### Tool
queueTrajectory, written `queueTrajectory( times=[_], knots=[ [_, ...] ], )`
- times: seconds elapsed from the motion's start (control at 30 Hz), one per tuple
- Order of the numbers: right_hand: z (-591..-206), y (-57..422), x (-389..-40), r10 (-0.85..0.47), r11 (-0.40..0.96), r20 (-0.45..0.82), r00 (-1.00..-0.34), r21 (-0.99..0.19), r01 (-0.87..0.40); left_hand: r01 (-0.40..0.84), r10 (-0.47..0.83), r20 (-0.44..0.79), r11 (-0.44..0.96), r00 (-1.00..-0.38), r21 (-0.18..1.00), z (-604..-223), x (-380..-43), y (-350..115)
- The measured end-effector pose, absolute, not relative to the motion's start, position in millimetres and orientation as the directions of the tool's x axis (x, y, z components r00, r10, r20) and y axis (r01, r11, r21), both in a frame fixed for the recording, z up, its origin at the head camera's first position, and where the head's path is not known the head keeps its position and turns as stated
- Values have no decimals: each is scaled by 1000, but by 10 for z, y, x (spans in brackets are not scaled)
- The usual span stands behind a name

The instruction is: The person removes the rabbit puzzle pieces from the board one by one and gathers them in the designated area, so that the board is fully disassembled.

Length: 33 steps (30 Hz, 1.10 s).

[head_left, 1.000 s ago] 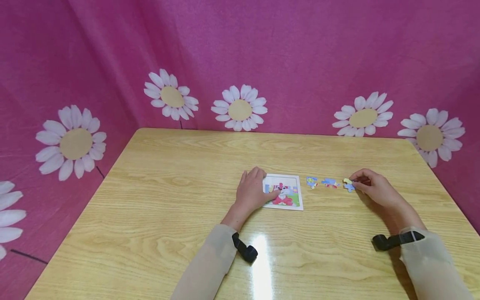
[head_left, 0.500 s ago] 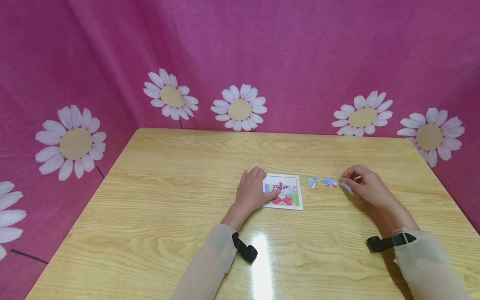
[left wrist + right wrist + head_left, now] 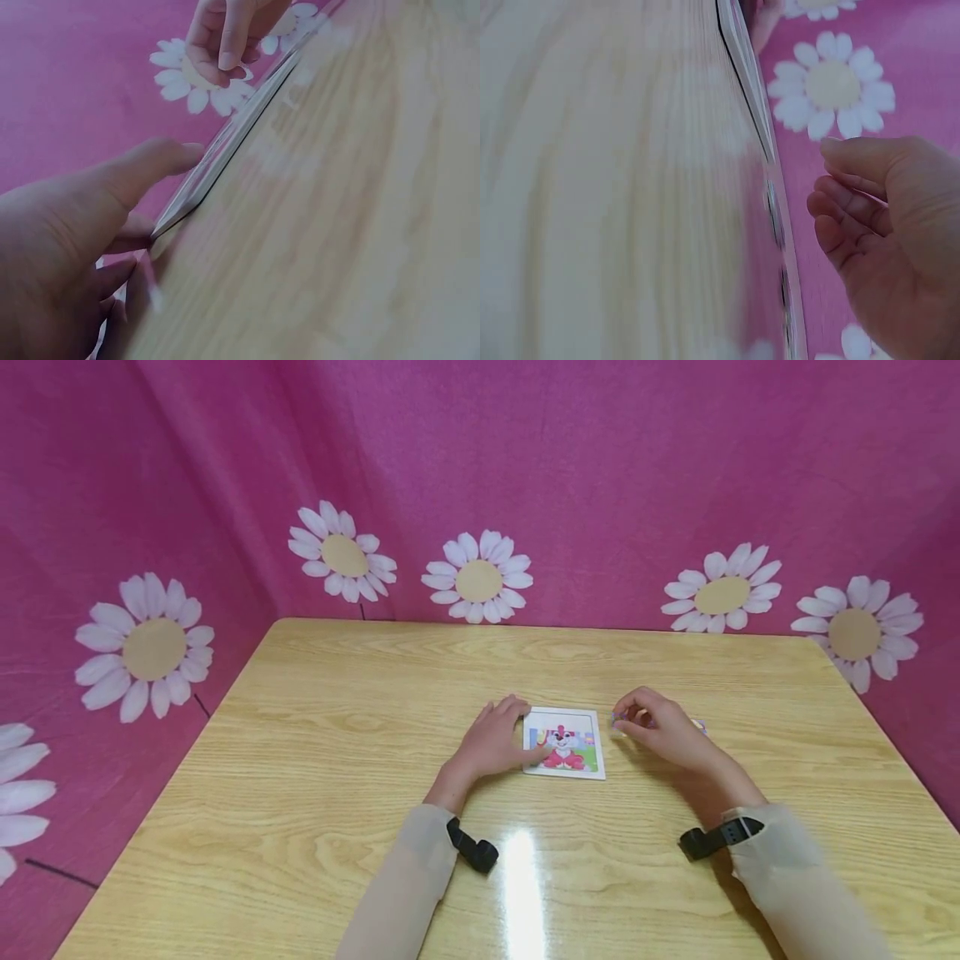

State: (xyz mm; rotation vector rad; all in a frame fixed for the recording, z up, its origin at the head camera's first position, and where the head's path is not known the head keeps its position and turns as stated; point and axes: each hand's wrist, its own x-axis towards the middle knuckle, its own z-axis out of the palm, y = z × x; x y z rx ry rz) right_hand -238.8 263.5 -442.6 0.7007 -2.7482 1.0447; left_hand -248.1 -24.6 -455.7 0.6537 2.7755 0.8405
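A white-framed jigsaw puzzle board (image 3: 564,718) lies flat on the table, partly filled with a picture of a pink and white cartoon animal. My left hand (image 3: 491,743) rests at its left side, fingers by the edge and thumb reaching over the picture; in the left wrist view, a finger touches the frame's corner. To the board's right, my right hand (image 3: 667,731) is over the row of loose puzzle pieces, with its fingertips at the left piece (image 3: 618,718). Nothing shows between its loosely bent fingers in the right wrist view. Another puzzle piece (image 3: 700,725) shows behind that hand, which hides most of the row.
The wooden table (image 3: 337,760) has a glossy light reflection in front of the board. A pink curtain (image 3: 585,485) with white daisies hangs behind and along the left side. Each wrist wears a black strap-mounted camera (image 3: 480,856).
My right hand has moved left along the row, from the rightmost puzzle piece to the one nearest the board. My left hand has shifted slightly left, its thumb drawing back across the picture.
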Motion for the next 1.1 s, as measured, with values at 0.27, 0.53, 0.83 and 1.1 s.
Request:
queueTrajectory(
  times=[0.27, 0.53, 0.83, 1.1],
  knots=[
    [-4392, 2216, -2438, -471, 605, 180, -863, -646, -465, 382, 488, -49, 738, -871, 556, -4566, -2517, -320],
    [-4401, 1929, -2477, -544, 589, 119, -831, -651, -478, 385, 490, -43, 732, -870, 563, -4572, -2516, -320],
    [-4420, 1813, -2531, -584, 607, 49, -811, -637, -476, 398, 499, -34, 728, -866, 558, -4596, -2523, -318],
    [-4379, 1762, -2542, -594, 622, 11, -804, -628, -468, 392, 495, -36, 729, -868, 561, -4600, -2525, -326]
  ],
)
